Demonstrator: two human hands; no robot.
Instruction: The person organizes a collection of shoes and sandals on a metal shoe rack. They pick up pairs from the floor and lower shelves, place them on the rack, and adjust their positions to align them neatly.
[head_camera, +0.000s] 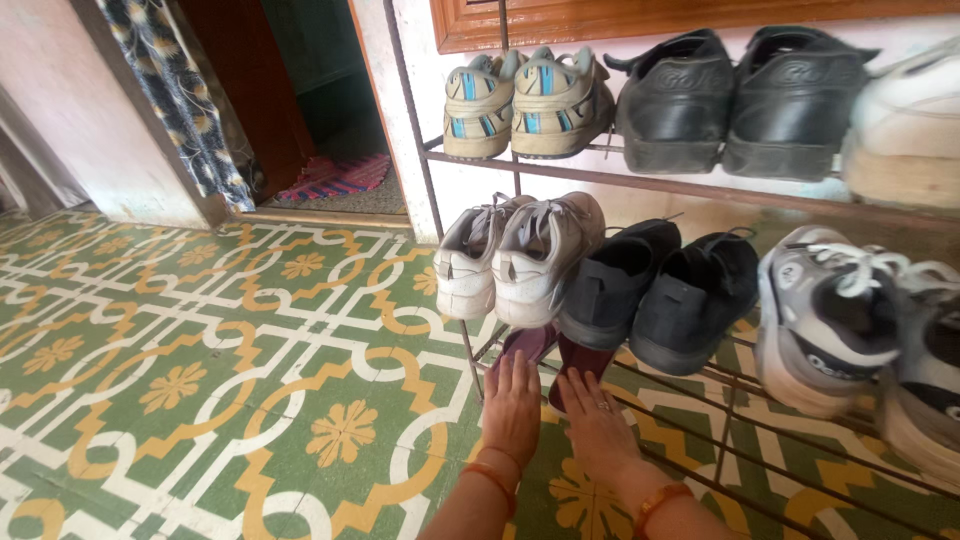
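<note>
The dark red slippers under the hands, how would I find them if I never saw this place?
Look at the metal shoe rack against the wall, then go down to its lowest rail. There, below the white sneakers and black shoes, lie the maroon slippers, with the left hand and right hand resting on them. They are the only flat, dark red pair.

open tiled floor (200, 340) left, white sneakers (515, 255) overhanging low, rack bars (700, 380) crowding right

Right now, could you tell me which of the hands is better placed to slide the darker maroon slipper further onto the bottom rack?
Probably the right hand: its fingertips rest on the darker maroon slipper, while the left hand lies on the lighter one beside it.
</note>
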